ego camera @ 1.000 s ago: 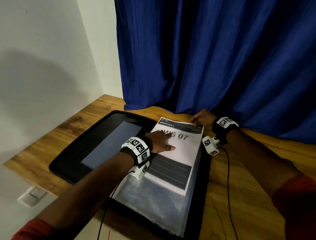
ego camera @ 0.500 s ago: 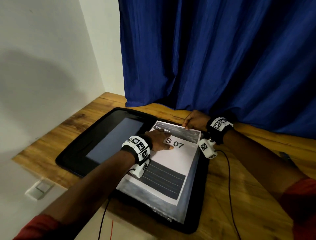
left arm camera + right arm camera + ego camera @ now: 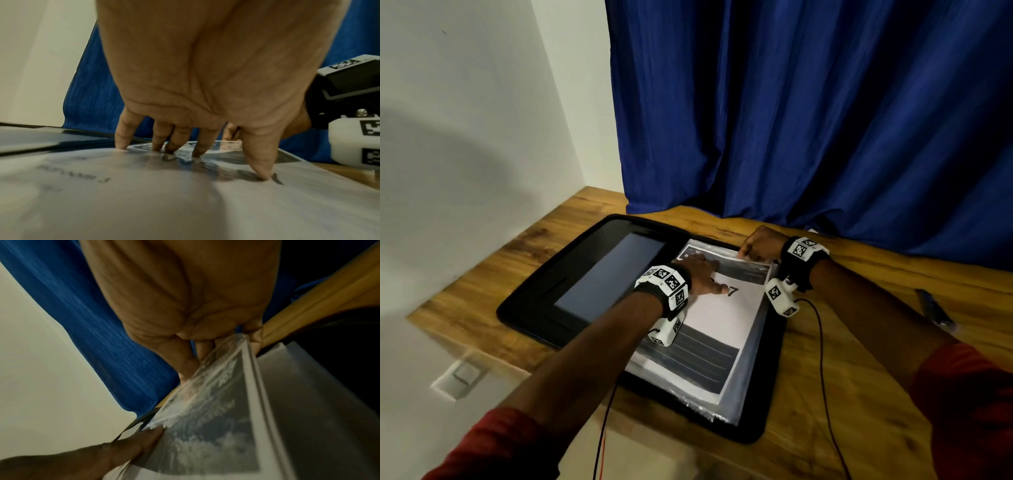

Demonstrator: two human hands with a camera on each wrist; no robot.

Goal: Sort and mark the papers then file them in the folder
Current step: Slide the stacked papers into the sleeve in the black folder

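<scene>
A black folder (image 3: 544,308) lies open on the wooden table. Its right half holds clear plastic sleeves (image 3: 739,387) with a printed paper (image 3: 722,318) on them, white with dark bands. My left hand (image 3: 702,277) presses spread fingertips (image 3: 261,172) down on the paper (image 3: 185,203) near its large printed heading. My right hand (image 3: 760,245) pinches the top edge of a plastic sleeve (image 3: 216,386) at the folder's far side, thumb and fingers (image 3: 185,366) closed on the film. The paper's dark top band (image 3: 205,443) shows through that film.
A blue curtain (image 3: 791,120) hangs close behind the folder. A dark pen (image 3: 935,311) lies on the table to the right. A white wall stands on the left, with a socket (image 3: 460,375) below the table edge. Cables run from both wrists.
My left hand has slid the paper toward the far edge, its top band now under the film my right hand holds. More of the printed heading is covered by my fingers.
</scene>
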